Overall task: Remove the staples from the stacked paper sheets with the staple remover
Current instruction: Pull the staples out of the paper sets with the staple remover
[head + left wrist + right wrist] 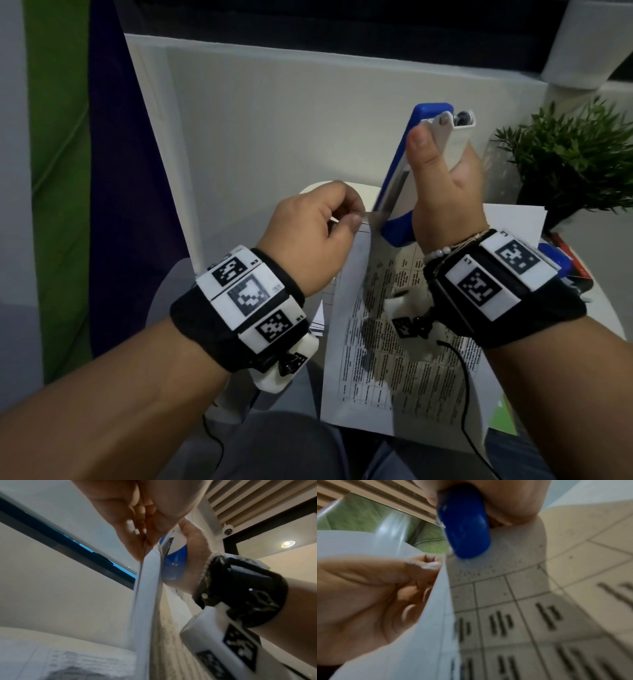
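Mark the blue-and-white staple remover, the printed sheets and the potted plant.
blue-and-white plastic staple remover (400,161), head view, its blue back edge.
printed white paper sheets (373,359), head view, top sheet's text.
green potted plant (575,161), head view, leaves.

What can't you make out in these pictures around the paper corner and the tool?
Any staple: in every view, the corner of the printed white paper sheets is covered by the pinching left hand and the lower end of the blue and white stapler-like tool.
Fingers of the right hand: head view, behind the tool; only the thumb shows.
Printed text: blurred everywhere.
The red and blue items: head view, partly behind the right wristband.
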### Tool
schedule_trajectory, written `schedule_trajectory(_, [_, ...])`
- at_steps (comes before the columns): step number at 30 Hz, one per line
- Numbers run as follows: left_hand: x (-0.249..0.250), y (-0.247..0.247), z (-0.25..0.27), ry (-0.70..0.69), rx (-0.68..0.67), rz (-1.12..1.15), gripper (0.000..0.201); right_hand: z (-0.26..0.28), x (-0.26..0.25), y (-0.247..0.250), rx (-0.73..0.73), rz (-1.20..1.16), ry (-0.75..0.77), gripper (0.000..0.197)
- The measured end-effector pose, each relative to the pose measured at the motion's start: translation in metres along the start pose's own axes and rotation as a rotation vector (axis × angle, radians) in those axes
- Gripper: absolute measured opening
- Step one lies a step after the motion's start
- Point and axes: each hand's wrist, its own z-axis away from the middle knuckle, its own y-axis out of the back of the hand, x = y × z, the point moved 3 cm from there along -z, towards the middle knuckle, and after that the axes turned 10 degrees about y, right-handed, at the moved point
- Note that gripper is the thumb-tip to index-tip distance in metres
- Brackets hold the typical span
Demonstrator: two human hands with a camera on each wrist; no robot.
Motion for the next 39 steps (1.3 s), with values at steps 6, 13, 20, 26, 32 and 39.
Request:
schedule_trajectory(6, [-0.049, 0.004, -0.024, 0.263, 0.075, 0.060, 0.016, -0.003, 0.002, 0.026, 0.293, -0.065, -0.011, 0.008])
schedule_trajectory(13, [-0.091, 0.020, -0.037, 0.436, 0.189, -0.204, 0.014, 0.028, 0.040, 0.050, 0.393, 0.107, -0.121, 0.014])
schedule_trajectory(20, [-0.118, 0.031, -0.049, 0.562, 0.217, -0.301, 0.013, 0.048, 0.030, 0.055, 0.580, 0.022, -0.042, 0.038])
schedule_trajectory(26, [-0.125, 0.029, -0.060, 0.604, 0.218, -0.282, 0.015, 0.033, 0.021, 0.038, 0.264, 0.061, 0.010, 0.030])
schedule_trajectory(32, [-0.122, 0.033, -0.063, 0.603, 0.279, -0.221, 0.014, 0.033, 0.057, 0.020, 0.034, 0.245, -0.179, 0.028])
schedule_trajectory(39, [-0.082, 0.015, -0.021, 0.232, 0.064, -0.304, 0.009, 0.039, 0.104, 0.029, -0.067, 0.313, -0.587, 0.054])
